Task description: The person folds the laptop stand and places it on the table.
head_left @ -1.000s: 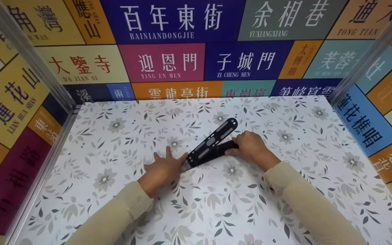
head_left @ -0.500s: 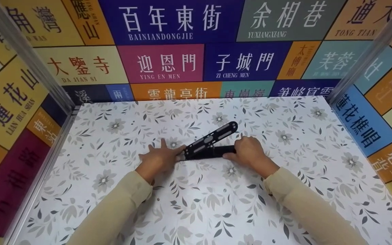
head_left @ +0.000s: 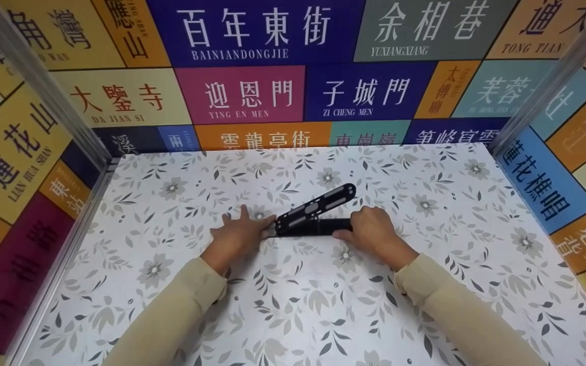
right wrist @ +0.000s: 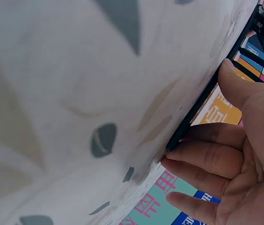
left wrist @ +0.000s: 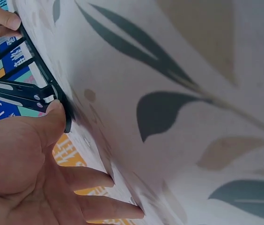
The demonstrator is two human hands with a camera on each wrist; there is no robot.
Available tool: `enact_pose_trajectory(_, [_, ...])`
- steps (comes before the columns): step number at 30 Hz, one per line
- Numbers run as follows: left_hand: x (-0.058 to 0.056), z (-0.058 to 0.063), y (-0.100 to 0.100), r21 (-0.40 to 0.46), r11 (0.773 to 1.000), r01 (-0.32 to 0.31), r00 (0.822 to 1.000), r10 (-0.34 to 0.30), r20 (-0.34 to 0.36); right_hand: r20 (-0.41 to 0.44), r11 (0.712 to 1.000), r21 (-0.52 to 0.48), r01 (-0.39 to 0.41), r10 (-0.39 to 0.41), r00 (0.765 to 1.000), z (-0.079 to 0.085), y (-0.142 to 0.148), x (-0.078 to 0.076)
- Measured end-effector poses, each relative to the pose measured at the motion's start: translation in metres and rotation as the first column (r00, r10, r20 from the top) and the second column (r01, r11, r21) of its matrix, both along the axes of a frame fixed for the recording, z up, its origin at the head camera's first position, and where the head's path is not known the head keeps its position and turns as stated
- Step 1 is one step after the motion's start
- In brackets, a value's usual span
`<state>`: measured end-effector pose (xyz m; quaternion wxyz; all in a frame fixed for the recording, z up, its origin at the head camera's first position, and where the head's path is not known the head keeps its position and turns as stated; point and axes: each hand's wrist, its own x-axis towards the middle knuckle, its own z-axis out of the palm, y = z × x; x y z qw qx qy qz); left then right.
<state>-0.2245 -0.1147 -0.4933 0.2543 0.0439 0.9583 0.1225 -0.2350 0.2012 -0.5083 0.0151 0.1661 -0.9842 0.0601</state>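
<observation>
A black folding stand [head_left: 314, 206] lies across the middle of the table, its slotted upper arm [head_left: 336, 197] raised at a slant from the hinge at the left end. My left hand [head_left: 235, 234] pinches that hinge end; in the left wrist view its thumb [left wrist: 52, 117] presses beside the rivets, while other fingers spread onto the tabletop. My right hand [head_left: 374, 230] grips the right end of the flat lower bar [head_left: 326, 226], covering its tip. Thumb and fingers lie on either side of the bar [right wrist: 200, 103] in the right wrist view. Two thin struts [left wrist: 5, 55] join the lower bar.
The table [head_left: 171, 310] has a white cover printed with grey leaves and flowers. Colourful panels [head_left: 241, 94] with large characters rise behind it and at both sides. Metal posts [head_left: 64, 86] stand at the back corners.
Over the second, the stand has turned clockwise, so its lower bar lies nearly level across the view, and the upper arm slants less. During the last half second little has moved.
</observation>
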Motion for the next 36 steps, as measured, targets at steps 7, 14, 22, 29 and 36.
enact_pose_trajectory(7, [0.011,0.005,0.011,-0.091,0.992,0.091,0.975,-0.107,-0.192,-0.004,0.994,0.069,-0.090,0.091,0.996,0.003,0.008,-0.006])
enact_pose_trajectory(14, [0.021,0.005,0.037,0.015,0.982,0.188,0.877,-0.161,-0.453,-0.068,0.981,0.057,-0.184,0.188,0.980,0.007,0.021,-0.019])
enact_pose_trajectory(22, [0.023,0.005,0.063,0.170,0.973,0.156,0.841,-0.040,-0.539,0.302,0.960,-0.276,-0.045,0.131,0.944,0.014,0.042,-0.051])
enact_pose_trajectory(29, [0.021,0.003,0.076,0.099,0.990,0.102,0.790,-0.020,-0.613,0.485,0.925,-0.377,0.037,0.163,0.859,0.001,0.057,-0.073])
enact_pose_trajectory(36, [0.018,0.003,0.079,0.095,0.990,0.102,0.795,-0.024,-0.606,0.510,0.977,-0.204,0.056,0.057,0.858,0.004,0.043,-0.079])
